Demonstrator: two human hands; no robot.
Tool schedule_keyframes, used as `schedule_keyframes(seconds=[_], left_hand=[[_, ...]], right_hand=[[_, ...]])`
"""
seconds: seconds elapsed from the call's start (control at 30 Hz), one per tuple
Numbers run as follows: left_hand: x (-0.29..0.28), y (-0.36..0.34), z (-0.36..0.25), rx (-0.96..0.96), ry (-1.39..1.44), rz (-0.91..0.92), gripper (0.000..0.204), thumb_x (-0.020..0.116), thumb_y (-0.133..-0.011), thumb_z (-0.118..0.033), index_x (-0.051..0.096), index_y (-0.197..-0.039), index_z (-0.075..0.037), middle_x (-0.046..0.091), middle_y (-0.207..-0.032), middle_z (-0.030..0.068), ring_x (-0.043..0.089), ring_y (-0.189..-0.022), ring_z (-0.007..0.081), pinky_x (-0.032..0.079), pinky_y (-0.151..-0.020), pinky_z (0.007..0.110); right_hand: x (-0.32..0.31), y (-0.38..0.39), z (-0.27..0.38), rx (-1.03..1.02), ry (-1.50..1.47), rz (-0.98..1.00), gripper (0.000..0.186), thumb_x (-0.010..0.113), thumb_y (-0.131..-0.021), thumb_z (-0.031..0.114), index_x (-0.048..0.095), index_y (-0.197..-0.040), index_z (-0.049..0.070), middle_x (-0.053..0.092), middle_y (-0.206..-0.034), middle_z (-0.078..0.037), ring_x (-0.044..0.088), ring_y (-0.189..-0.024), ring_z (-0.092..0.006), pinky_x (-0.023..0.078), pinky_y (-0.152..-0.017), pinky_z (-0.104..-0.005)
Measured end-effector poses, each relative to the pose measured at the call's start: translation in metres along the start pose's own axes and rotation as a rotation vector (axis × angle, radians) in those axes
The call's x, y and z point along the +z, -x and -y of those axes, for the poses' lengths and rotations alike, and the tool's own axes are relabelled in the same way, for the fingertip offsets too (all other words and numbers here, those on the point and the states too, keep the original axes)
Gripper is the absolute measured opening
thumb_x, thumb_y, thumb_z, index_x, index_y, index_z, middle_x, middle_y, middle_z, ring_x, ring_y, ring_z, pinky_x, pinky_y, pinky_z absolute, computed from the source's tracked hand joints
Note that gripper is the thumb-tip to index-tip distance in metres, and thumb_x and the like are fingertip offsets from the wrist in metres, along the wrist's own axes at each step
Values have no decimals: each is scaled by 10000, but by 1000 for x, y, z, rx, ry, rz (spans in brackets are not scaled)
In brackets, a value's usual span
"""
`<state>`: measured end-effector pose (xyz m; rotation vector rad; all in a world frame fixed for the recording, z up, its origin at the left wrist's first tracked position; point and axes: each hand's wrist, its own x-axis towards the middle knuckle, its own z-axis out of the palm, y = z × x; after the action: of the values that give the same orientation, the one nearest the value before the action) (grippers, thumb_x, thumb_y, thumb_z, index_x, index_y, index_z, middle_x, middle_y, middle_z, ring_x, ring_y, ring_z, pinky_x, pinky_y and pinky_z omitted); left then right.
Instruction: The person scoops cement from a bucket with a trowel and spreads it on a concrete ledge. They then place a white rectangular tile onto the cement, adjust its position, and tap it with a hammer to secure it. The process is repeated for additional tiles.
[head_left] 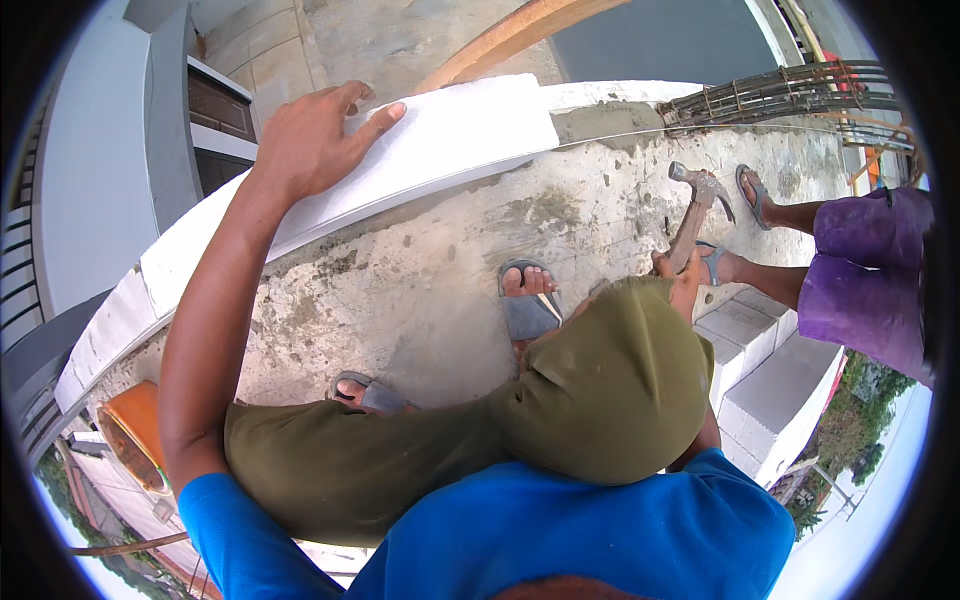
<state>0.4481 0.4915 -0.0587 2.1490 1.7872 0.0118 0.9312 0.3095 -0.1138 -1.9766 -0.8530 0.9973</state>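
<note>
My left hand [318, 140] lies over a white masonry block [470, 125] on top of a low wall of similar blocks [190, 270]. Its fingers reach over the block's far edge, and the thumb is stretched out along the top. In my right hand [682, 285] is a claw hammer [695, 210] with a wooden handle, its metal head pointing up and away from me. My raised knee partly covers the right forearm. Grey mortar [610, 125] lies at the block's right end, and a thin string [650, 131] runs along the wall there.
A person in purple shorts [860, 275] stands at the right. Tied steel bars [780, 100] stick out at the far right. White blocks [765, 385] are stacked beside my right knee. An orange bucket [135, 430] stands at the left. A wooden plank [510, 45] lies beyond the wall.
</note>
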Motion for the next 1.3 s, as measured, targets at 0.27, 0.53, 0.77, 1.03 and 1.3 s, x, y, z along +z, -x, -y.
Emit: schedule_keyframes(seconds=[0.27,0.53,0.77,1.03,1.3], left_hand=[[19,-12,-30,-40,-36,101,926,502,-938,-888,761,-1279,-67,801,-884,163,798,-837,306,615,-759,461],[11,-18,-42,-97,-60,160,840,553,-951,-841,757,-1262,-88,798,-893,192,796,-839,323,604,-796,469],[16,-12,-33,-66,-40,114,873,551,-953,-843,741,-1305,-68,804,-984,217,799,-900,352,608,-854,478],[24,56,21,60,-250,-311,913,420,-1004,-836,528,-1602,-155,482,-1628,210,377,-1580,376,216,-1304,662],[79,121,21,102,-212,-453,672,641,-1033,-320,453,-1642,-108,392,-1713,220,319,-1625,376,228,-1297,677]], right_hand=[[117,-33,36,222,-487,200,310,642,-983,20,481,-1248,24,540,-804,-37,531,-548,-141,503,-499,-352],[86,-61,46,249,-299,369,582,639,-968,-23,396,-1493,41,618,-858,-64,560,-548,-139,500,-491,-334],[83,-44,45,221,30,634,622,703,-981,80,382,-1509,5,612,-798,-53,566,-562,-137,473,-504,-329],[-42,-67,-52,-245,215,720,587,726,-1001,98,447,-1514,37,640,-968,-89,625,-788,-172,541,-698,-358],[175,33,257,-1238,474,724,384,672,-1072,112,545,-1406,-30,637,-1096,-123,590,-942,-166,488,-849,-321]])
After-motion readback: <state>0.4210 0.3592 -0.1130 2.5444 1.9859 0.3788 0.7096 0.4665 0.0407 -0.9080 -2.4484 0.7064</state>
